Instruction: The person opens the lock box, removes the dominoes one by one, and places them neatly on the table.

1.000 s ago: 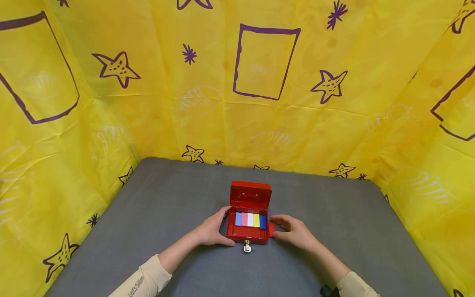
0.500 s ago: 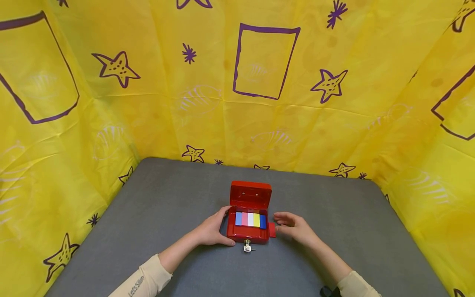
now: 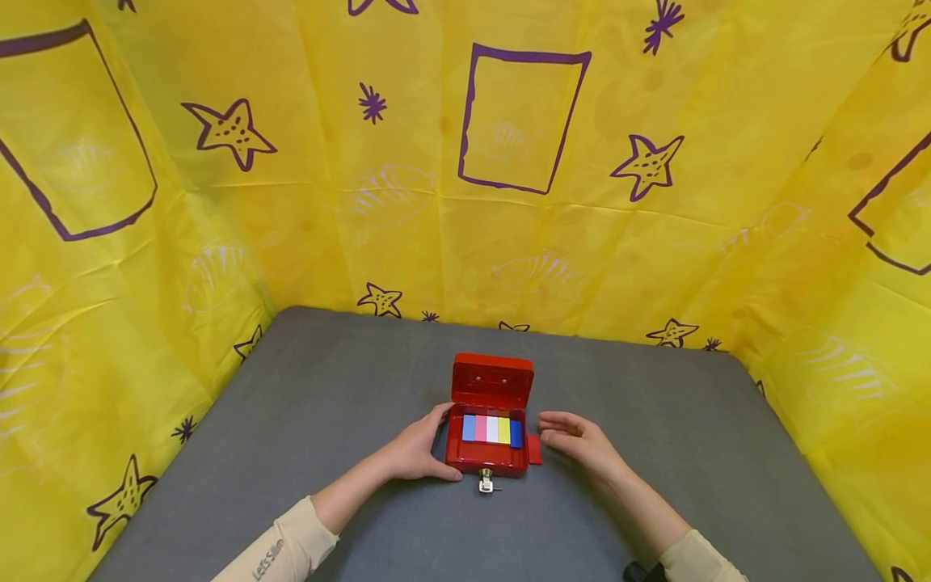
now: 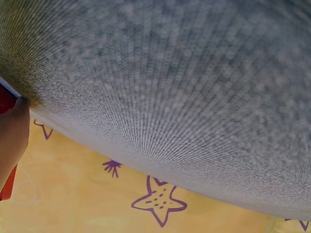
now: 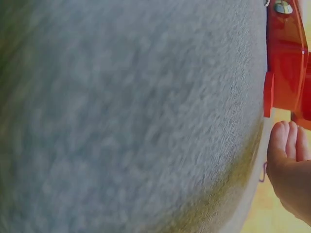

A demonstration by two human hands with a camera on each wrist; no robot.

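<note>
A red cash box (image 3: 486, 462) stands on the table with its lid (image 3: 492, 381) raised. Inside lies a row of several flat blocks (image 3: 492, 429), in light blue, pink, white, yellow and dark blue. My left hand (image 3: 416, 449) holds the box by its left side, thumb at the front corner and fingers at the back corner. A flat red block (image 3: 534, 449) lies against the box's right side. My right hand (image 3: 582, 446) is just right of that block, apart from it, fingers loosely extended and holding nothing. In the right wrist view its fingers (image 5: 290, 138) point toward the box.
A key sits in the lock (image 3: 486, 480) on the box's front and sticks out over the grey table (image 3: 364, 364). Yellow cloth (image 3: 407, 242) with purple drawings rises behind the table and on both sides.
My right hand has let go of the red block and drawn back a little to the right. The block stays beside the box. My left hand has not moved.
</note>
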